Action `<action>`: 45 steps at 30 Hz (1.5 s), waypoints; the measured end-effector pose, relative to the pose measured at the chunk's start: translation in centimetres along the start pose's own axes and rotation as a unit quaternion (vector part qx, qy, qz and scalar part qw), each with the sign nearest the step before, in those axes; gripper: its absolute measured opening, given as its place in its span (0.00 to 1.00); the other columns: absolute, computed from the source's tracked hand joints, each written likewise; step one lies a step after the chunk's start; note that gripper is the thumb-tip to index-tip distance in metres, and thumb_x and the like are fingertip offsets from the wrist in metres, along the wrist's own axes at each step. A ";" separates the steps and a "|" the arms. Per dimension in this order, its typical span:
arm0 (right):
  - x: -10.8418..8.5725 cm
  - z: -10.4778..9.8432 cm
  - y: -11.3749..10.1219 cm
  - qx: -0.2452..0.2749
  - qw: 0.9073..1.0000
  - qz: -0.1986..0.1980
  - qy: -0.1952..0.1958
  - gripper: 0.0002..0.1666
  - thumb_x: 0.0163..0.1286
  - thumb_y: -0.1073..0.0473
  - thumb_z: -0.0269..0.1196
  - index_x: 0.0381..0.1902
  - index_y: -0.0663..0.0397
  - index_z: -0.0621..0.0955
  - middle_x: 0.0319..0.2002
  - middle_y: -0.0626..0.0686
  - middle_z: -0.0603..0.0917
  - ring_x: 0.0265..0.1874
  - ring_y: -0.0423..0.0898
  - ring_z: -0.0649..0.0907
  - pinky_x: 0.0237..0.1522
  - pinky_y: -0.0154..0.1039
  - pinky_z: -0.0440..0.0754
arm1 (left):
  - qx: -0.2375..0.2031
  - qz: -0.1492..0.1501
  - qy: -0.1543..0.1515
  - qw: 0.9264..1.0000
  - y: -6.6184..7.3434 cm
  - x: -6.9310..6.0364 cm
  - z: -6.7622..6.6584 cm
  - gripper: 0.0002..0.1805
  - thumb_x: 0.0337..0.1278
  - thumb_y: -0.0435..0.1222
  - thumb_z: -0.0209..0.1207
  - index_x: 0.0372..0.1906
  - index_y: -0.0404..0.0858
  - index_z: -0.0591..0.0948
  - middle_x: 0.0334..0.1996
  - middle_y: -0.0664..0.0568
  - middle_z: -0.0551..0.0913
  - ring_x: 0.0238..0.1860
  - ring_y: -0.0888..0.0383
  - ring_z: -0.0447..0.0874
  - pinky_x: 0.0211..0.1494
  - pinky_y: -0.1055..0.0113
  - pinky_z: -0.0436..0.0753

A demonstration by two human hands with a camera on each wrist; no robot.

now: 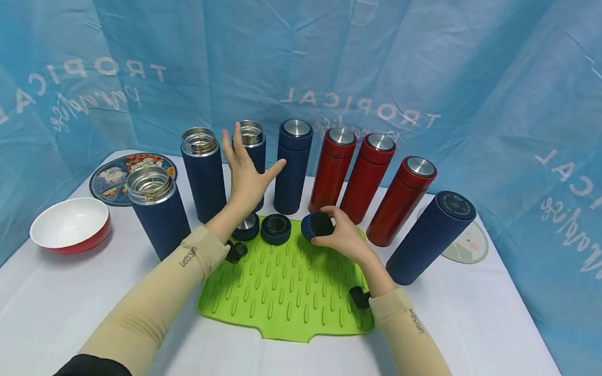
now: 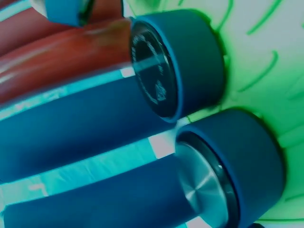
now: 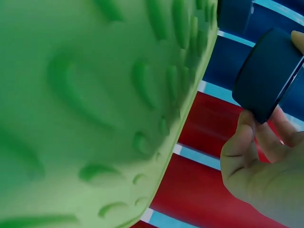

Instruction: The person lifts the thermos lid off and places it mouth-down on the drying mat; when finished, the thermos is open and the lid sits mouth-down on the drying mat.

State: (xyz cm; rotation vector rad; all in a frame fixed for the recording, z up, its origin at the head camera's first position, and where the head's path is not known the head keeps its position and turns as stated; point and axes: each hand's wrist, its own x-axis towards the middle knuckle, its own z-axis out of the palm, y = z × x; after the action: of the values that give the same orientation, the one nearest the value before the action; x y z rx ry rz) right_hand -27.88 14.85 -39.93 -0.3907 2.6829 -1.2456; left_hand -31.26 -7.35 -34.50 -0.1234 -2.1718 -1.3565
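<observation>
Right hand (image 1: pixel 345 236) grips a tilted blue lid (image 1: pixel 308 227) by the green mat's far edge

A blue printed curtain (image 1: pixel 314 40) hangs behind a table covered with a white cloth (image 1: pixel 109 296). The green mat (image 1: pixel 291 297) lies in the middle, ringed at the back and sides by 8 upright bottles: 5 dark blue (image 1: pixel 289 178) and 3 red (image 1: pixel 331 175). The 3 blue bottles furthest left show bare metal necks; the other 5 bottles are capped. At the left lie a patterned round plate (image 1: pixel 110 180) and a red bowl (image 1: pixel 89 244), white inside; a pale plate (image 1: pixel 473 245) sits partly hidden behind the rightmost bottle.

The left hand (image 1: pixel 248 177) is unclenched — fingers spread and extended, in front of an uncapped bottle. The right thumb and fingers pinch the lid's rim. On the mat's far left corner, 2 more lids (image 1: pixel 276 229) stand just beside each other — 1 silver-topped, 1 dark-topped.
</observation>
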 end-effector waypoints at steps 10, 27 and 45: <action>1.8 1.4 0.4 -0.038 0.999 0.003 -0.014 0.42 0.50 0.59 0.71 0.63 0.54 0.67 0.61 0.57 0.69 0.58 0.53 0.69 0.57 0.52 0.69 | 0.029 0.119 0.007 0.992 0.4 -1.4 -0.3 0.46 0.55 0.48 0.60 0.71 0.46 0.44 0.71 0.40 0.36 0.72 0.47 0.37 0.64 0.47 0.62; 2.4 1.7 0.5 -0.095 0.995 0.005 -0.034 0.43 0.49 0.60 0.71 0.65 0.54 0.68 0.60 0.60 0.69 0.55 0.55 0.69 0.52 0.51 0.70 | -0.003 0.195 0.050 0.979 -0.3 -3.5 -0.9 0.21 0.59 0.33 0.51 0.56 0.34 0.61 0.52 0.36 0.65 0.54 0.43 0.64 0.56 0.51 0.65; 2.0 1.2 0.6 -0.035 0.999 0.010 -0.031 0.47 0.51 0.58 0.70 0.68 0.51 0.64 0.61 0.60 0.68 0.59 0.57 0.69 0.54 0.54 0.70 | 0.006 0.148 -0.046 0.988 -0.8 -3.8 -1.1 0.28 0.61 0.36 0.51 0.65 0.36 0.60 0.60 0.38 0.61 0.58 0.45 0.64 0.59 0.50 0.65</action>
State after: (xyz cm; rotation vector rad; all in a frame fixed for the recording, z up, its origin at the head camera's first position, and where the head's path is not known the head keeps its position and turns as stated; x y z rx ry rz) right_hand -29.59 13.74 -41.26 -0.4035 2.6755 -1.1180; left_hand -27.91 -7.86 -36.73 -0.4912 -2.1341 -1.1875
